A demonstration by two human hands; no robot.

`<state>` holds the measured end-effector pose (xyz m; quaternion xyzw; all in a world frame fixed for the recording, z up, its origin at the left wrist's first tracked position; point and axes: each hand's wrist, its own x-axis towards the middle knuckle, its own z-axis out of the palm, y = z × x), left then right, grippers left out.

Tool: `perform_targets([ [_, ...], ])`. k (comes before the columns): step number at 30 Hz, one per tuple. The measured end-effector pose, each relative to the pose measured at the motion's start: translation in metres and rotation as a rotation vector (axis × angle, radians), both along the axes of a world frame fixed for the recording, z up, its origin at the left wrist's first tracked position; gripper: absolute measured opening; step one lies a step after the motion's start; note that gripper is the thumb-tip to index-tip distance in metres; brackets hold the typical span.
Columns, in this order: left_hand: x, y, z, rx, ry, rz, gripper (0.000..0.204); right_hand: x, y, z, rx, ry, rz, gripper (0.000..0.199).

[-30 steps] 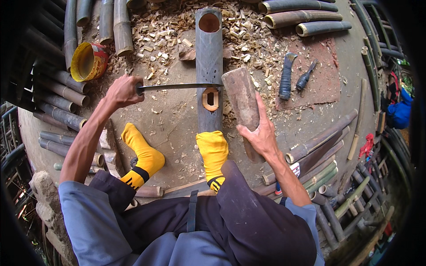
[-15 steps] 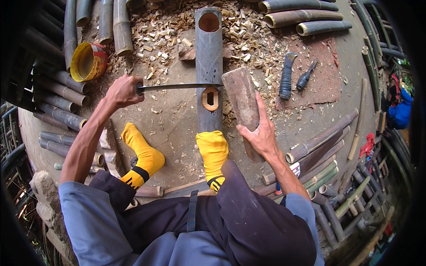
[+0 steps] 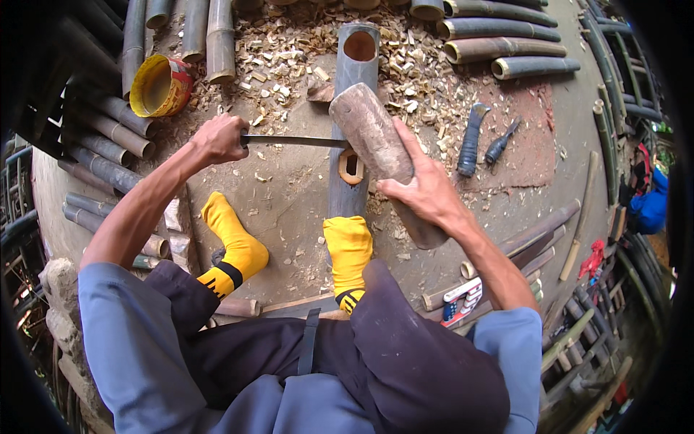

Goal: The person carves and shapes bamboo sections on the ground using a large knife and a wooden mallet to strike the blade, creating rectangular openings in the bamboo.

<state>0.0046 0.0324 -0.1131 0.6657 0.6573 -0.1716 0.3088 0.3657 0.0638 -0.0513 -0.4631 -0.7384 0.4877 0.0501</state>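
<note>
My left hand (image 3: 223,139) is closed round the handle of a long knife (image 3: 296,141), whose blade lies across a grey bamboo tube (image 3: 350,202). Just below the blade, the tube has a hole with a pale cut rim (image 3: 343,168). In my right hand (image 3: 426,186) is a worn wooden mallet (image 3: 372,130), tilted over the tube. Its broad end covers the blade's far end, so I cannot tell whether they touch. My foot in a yellow sock (image 3: 348,246) rests on the tube's near end, while the other yellow-socked foot (image 3: 242,242) stands to the left.
Wood chips (image 3: 271,65) litter the floor at the far side. A black-wrapped tool (image 3: 471,141) and a smaller one (image 3: 502,141) lie on a reddish mat (image 3: 531,155). Bamboo lengths (image 3: 506,47) are stacked on both sides. A yellow-and-red tub (image 3: 177,87) stands far left.
The mallet has swung left over the tube and the knife's blade, its near end moving right. My left hand and the knife have shifted slightly right; the view has moved a little too.
</note>
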Motion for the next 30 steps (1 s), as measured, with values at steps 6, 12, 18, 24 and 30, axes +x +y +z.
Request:
perform_targets([
  [6, -0.008, -0.01, -0.002, 0.011, -0.06, 0.013, 0.02, -0.029, 0.014, 0.038, 0.27, 0.595, -0.174, 0.092],
  [12, -0.001, -0.003, -0.007, -0.006, -0.034, -0.041, 0.021, -0.013, 0.012, 0.008, -0.163, -0.086, 0.094, 0.093],
  [18, -0.009, -0.01, -0.009, 0.027, -0.062, -0.049, 0.019, -0.038, 0.025, 0.051, 0.173, 0.519, -0.179, 0.092],
  [24, 0.001, 0.0, -0.013, -0.013, -0.153, -0.076, 0.019, -0.012, -0.004, -0.014, -0.179, -0.027, -0.013, 0.097],
  [30, -0.008, -0.01, -0.013, 0.0, -0.132, -0.062, 0.022, -0.034, 0.015, 0.043, 0.229, 0.308, -0.064, 0.09],
])
